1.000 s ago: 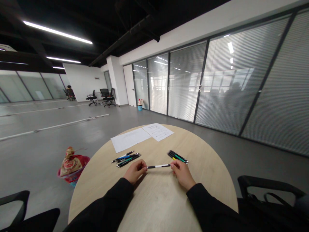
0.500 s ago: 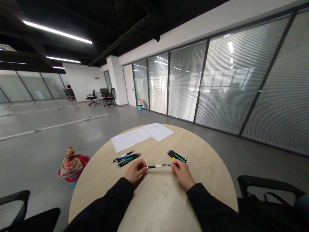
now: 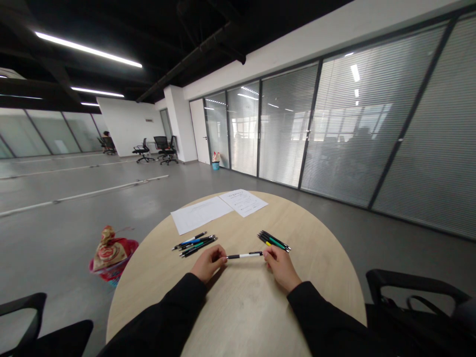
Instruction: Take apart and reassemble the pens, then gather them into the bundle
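Note:
A black-and-white pen (image 3: 245,255) spans the gap between my two hands, nearly level and just over the table. My left hand (image 3: 210,264) pinches its left end between thumb and fingers. At the other end, my right hand (image 3: 279,267) is closed on the pen's tip in the same way. Beyond my left hand lies a loose pile of pens (image 3: 195,243) in black, blue, green and white. A tighter bunch of pens (image 3: 274,240), black with green and yellow parts, lies just past my right hand, which partly covers it.
The round wooden table (image 3: 245,317) carries two sheets of paper: a left sheet (image 3: 201,214) and a printed right sheet (image 3: 243,202). A basket (image 3: 111,270) with a bag in it stands on the floor at left. Chairs flank the table, one a black chair (image 3: 416,282) at right.
The pen has turned slightly about its length, so its white section looks longer and its clip sits differently. Both hands stay in the same place.

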Motion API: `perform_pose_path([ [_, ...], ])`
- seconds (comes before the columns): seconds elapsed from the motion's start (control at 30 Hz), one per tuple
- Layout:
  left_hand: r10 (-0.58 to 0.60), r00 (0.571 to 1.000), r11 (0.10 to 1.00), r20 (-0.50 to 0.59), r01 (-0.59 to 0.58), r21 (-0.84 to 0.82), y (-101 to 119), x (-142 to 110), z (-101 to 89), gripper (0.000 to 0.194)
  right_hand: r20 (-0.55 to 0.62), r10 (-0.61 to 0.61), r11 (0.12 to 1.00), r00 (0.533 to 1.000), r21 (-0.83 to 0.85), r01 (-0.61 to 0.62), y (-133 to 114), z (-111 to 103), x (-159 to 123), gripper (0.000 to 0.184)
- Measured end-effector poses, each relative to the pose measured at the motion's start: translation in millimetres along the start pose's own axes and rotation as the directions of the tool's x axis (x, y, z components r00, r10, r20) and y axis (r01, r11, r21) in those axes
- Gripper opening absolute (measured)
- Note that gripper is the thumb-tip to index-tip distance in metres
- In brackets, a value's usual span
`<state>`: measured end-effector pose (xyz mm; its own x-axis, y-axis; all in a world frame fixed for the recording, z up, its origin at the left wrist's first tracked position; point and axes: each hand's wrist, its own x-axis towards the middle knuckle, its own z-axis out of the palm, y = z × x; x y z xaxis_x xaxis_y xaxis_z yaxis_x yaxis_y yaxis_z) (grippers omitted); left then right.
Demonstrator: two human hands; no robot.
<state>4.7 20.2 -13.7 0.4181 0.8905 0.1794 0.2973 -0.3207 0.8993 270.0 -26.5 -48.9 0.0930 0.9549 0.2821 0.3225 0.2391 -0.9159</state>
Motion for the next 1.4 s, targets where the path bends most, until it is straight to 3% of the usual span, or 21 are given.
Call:
perform_pose_path([
  [1.1, 0.025, 1.0, 1.0, -0.011, -0.025, 0.01, -9, 1, -0.4, 0.021, 0.0, 0.0, 1.0, 1.0, -0.024, 0.0, -2, 0, -1, 0.029],
  [1.4, 0.009, 1.0, 1.0, 0.028, -0.009, 0.0, 0, 0, -0.7, 0.02, 0.027, -0.01, 0.998, 1.0, -0.069, 0.012, -6, -1, -2, 0.025],
])
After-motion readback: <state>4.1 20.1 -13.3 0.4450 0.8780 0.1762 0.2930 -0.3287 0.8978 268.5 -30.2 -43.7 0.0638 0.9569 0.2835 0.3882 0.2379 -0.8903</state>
